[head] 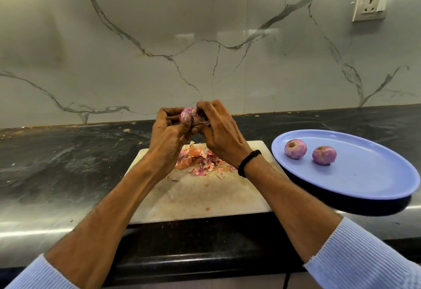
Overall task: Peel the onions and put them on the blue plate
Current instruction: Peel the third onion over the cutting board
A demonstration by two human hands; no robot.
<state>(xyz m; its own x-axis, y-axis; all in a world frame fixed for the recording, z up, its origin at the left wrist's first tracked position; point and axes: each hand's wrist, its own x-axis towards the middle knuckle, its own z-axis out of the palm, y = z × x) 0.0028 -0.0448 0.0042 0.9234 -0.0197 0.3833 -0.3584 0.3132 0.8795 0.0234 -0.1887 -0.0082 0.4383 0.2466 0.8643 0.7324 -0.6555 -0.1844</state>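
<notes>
A small purple onion (pixel 187 115) is held up above the back of the white cutting board (pixel 200 197). My left hand (pixel 167 133) grips it from the left, fingers curled round it. My right hand (pixel 222 133) pinches at the skin on its right side. A heap of pink and orange onion skins (pixel 198 160) lies on the board under my hands. To the right, the blue plate (pixel 364 174) carries two peeled onions, one further left (pixel 295 148) and one further right (pixel 324 155).
The board and plate sit on a dark stone counter (pixel 68 163) with skin scraps scattered near the marble wall (pixel 205 49). A wall socket (pixel 371 4) is at the upper right. The plate overhangs the counter's front edge slightly.
</notes>
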